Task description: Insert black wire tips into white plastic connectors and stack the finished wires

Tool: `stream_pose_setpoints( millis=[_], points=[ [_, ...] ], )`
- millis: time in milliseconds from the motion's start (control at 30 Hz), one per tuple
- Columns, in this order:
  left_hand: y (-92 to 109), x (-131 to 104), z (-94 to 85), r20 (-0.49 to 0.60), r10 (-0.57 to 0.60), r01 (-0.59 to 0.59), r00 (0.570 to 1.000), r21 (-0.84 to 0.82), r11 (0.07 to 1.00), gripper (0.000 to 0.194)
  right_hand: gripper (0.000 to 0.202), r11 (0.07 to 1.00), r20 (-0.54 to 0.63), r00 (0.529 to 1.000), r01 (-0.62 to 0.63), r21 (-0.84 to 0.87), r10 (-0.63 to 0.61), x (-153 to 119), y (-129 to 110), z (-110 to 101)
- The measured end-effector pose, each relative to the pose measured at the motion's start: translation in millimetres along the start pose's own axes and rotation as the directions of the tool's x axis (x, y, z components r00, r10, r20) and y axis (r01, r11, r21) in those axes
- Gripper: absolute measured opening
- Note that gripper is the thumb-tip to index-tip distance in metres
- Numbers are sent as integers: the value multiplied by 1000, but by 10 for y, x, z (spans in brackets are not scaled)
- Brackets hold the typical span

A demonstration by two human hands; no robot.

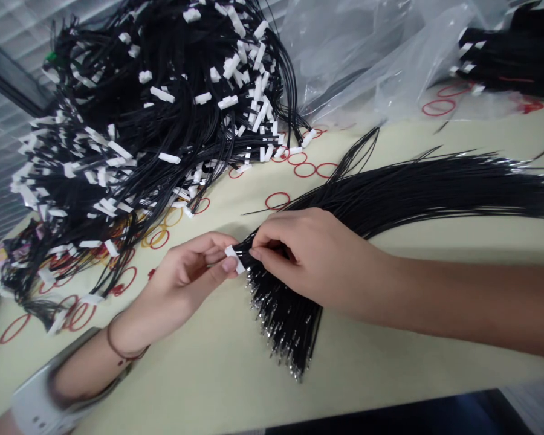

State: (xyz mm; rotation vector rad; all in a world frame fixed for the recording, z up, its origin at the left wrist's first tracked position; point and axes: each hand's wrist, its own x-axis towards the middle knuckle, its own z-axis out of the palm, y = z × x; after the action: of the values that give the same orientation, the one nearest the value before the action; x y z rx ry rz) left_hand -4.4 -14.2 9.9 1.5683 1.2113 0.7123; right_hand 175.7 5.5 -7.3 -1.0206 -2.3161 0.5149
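Note:
Between thumb and fingers, my left hand pinches a small white connector housing. My right hand is closed just to its right, thumb and forefinger pressed on a thin black wire whose end is at the housing; the exact contact is too small to make out. Under and around my right hand lies a thick bundle of black wires. Its near ends, with shiny metal terminals, fan out below the housing.
A large heap of black wires with white connectors fills the back left. Red rubber bands lie scattered on the pale tabletop. Clear plastic bags and another black wire bundle are at the back right.

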Motion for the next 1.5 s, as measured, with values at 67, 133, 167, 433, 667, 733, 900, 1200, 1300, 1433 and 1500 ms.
stream_pose_setpoints(
  millis=[67,133,167,433,667,733,900,1200,1300,1433,1500],
  points=[
    [5,-1,1,-1,12,-12,1000,51,999,12,23,999,37,999,8,-38,-7,4,-5,-7],
    [4,-1,-1,-4,24,-24,1000,93,995,12,20,995,87,996,43,-85,-36,6,-11,-19],
    [1,-2,-4,-9,30,-29,1000,106,994,12,17,992,109,992,68,-103,-56,6,-14,-25],
    [-50,-50,-13,-44,81,-71,996,195,978,14,12,981,73,988,143,-129,-134,-14,-27,-15],
    [-80,-111,21,-56,194,-152,979,429,891,18,12,942,14,957,287,-177,-289,-43,-9,73],
    [-70,-134,34,-57,211,-159,976,476,865,19,13,914,-8,937,339,-220,-350,-60,4,107],
    [-34,-127,31,-104,222,-139,969,513,847,18,15,896,-9,926,364,-255,-378,-56,34,105],
    [-18,-42,-43,-163,96,-59,982,220,974,12,18,809,179,850,527,-259,-496,36,134,-166],
    [-24,-35,-48,-106,43,-28,993,143,989,8,11,822,316,817,546,-159,-482,19,195,-163],
    [-36,-17,-70,-74,-5,12,997,90,996,6,15,823,309,821,544,-166,-480,-9,209,-162],
    [-44,-7,-81,-76,-28,32,997,52,998,6,15,844,279,839,517,-144,-466,-13,192,-170]
  ],
)
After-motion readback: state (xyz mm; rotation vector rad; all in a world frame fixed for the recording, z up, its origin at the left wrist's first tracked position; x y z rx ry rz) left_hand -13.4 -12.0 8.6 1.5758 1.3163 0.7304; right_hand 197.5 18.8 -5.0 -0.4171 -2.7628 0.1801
